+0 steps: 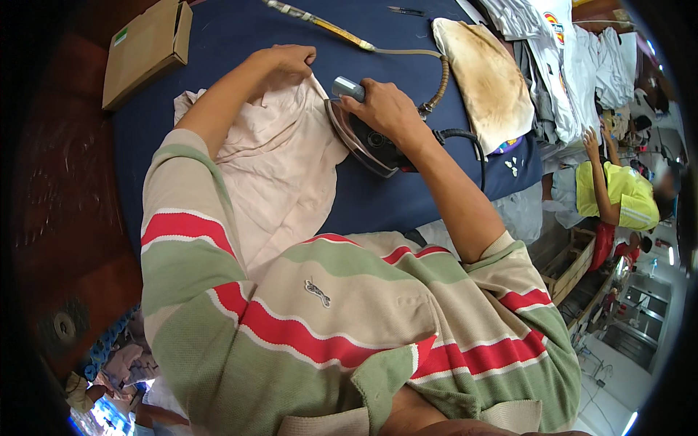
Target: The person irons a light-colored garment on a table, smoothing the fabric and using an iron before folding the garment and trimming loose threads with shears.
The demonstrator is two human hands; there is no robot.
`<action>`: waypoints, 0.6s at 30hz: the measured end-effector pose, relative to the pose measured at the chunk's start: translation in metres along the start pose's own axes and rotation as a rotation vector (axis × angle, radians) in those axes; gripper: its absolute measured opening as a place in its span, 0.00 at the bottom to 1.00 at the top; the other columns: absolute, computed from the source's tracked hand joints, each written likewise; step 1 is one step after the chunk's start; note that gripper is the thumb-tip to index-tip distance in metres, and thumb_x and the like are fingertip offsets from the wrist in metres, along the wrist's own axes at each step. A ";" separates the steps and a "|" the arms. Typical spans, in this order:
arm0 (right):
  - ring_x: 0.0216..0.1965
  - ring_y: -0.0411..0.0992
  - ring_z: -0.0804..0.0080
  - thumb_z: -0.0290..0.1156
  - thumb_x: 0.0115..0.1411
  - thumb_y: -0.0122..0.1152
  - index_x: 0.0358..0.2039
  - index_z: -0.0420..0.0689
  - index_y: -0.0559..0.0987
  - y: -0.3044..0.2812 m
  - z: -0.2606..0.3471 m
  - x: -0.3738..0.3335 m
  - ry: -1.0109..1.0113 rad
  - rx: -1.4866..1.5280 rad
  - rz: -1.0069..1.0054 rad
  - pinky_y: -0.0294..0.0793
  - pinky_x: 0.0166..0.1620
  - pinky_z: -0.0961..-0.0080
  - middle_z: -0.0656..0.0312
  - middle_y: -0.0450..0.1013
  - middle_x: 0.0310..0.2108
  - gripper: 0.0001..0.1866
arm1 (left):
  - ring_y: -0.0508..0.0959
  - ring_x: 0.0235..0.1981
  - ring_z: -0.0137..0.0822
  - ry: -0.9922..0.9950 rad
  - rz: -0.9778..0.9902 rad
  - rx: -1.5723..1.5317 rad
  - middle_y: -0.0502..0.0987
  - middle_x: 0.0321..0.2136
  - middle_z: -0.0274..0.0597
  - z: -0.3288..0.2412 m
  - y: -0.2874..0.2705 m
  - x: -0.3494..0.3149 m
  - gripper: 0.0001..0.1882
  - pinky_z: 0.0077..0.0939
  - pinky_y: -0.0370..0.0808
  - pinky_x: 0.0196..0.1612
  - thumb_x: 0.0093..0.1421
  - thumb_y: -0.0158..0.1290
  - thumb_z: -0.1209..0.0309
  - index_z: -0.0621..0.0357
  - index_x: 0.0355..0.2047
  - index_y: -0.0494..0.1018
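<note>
- Nearest is my striped shirt [342, 320], red, green and beige.
- The pale pink cloth [280, 171] lies rumpled on the dark blue surface [407, 200], just beyond my shirt and to the left.
- My left grip [292, 59] curls at its far edge; whether the fingers pinch fabric, I cannot tell.
- My right grip [382, 107] is wrapped round the handle of the iron [367, 139], which stands at the cloth's right edge.
- Far left sits a cardboard box [145, 54]; right of the iron, a scorched cream cloth [486, 80].
</note>
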State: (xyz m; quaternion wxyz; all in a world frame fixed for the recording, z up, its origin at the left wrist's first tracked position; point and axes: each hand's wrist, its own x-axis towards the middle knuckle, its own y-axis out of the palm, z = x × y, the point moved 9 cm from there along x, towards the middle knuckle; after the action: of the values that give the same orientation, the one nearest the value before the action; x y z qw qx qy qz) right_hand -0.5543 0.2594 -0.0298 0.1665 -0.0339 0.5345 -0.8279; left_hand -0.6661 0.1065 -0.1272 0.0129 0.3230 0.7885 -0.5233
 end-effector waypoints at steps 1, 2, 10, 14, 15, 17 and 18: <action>0.32 0.74 0.49 0.50 0.53 0.53 0.36 0.35 0.77 0.000 0.001 0.004 0.000 -0.001 -0.006 0.73 0.38 0.61 0.45 0.75 0.27 0.26 | 0.68 0.24 0.32 -0.063 0.045 -0.138 0.68 0.20 0.34 0.009 0.001 0.003 0.11 0.29 0.63 0.29 0.44 0.52 0.68 0.52 0.29 0.64; 0.32 0.74 0.48 0.50 0.53 0.53 0.36 0.35 0.77 0.000 0.002 0.009 -0.002 -0.001 -0.011 0.73 0.38 0.61 0.45 0.75 0.27 0.26 | 0.62 0.23 0.27 -0.154 0.081 -0.275 0.65 0.20 0.31 0.020 0.003 0.006 0.09 0.25 0.61 0.24 0.44 0.50 0.70 0.54 0.27 0.64; 0.32 0.74 0.48 0.49 0.53 0.52 0.36 0.36 0.77 0.001 0.010 0.040 -0.041 0.005 -0.005 0.73 0.37 0.61 0.44 0.75 0.27 0.25 | 0.67 0.23 0.30 -0.070 -0.068 -0.152 0.69 0.21 0.36 0.034 -0.008 0.007 0.08 0.27 0.64 0.27 0.45 0.47 0.75 0.56 0.29 0.65; 0.33 0.74 0.48 0.49 0.53 0.52 0.35 0.37 0.78 0.003 0.016 0.058 -0.040 -0.009 0.018 0.73 0.38 0.61 0.45 0.75 0.27 0.25 | 0.68 0.24 0.30 -0.086 -0.089 -0.255 0.68 0.21 0.36 0.040 -0.007 0.010 0.09 0.27 0.64 0.27 0.46 0.48 0.76 0.56 0.29 0.64; 0.33 0.74 0.48 0.49 0.53 0.52 0.35 0.37 0.78 0.005 0.018 0.064 -0.043 -0.014 0.022 0.73 0.38 0.61 0.45 0.75 0.28 0.25 | 0.67 0.24 0.29 -0.075 -0.094 -0.276 0.67 0.21 0.35 0.041 -0.005 0.011 0.08 0.26 0.64 0.26 0.47 0.48 0.77 0.57 0.30 0.65; 0.33 0.74 0.48 0.49 0.53 0.53 0.36 0.38 0.78 0.005 0.020 0.079 -0.069 0.007 -0.007 0.73 0.38 0.61 0.45 0.75 0.28 0.25 | 0.64 0.22 0.25 -0.055 -0.104 -0.312 0.64 0.21 0.33 0.044 -0.004 0.013 0.08 0.23 0.62 0.23 0.49 0.47 0.77 0.60 0.31 0.65; 0.33 0.74 0.48 0.50 0.53 0.53 0.36 0.38 0.78 0.006 0.021 0.086 -0.082 0.018 -0.022 0.73 0.38 0.61 0.46 0.75 0.28 0.24 | 0.64 0.21 0.25 -0.067 -0.087 -0.395 0.64 0.20 0.32 0.048 -0.003 0.015 0.08 0.22 0.62 0.22 0.49 0.47 0.77 0.59 0.32 0.66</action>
State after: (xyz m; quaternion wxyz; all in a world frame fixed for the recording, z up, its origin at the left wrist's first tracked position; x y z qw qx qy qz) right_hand -0.6291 0.2123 -0.0364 0.1795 -0.0720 0.5192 -0.8325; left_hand -0.6945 0.0736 -0.1519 0.0795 0.2623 0.8881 -0.3690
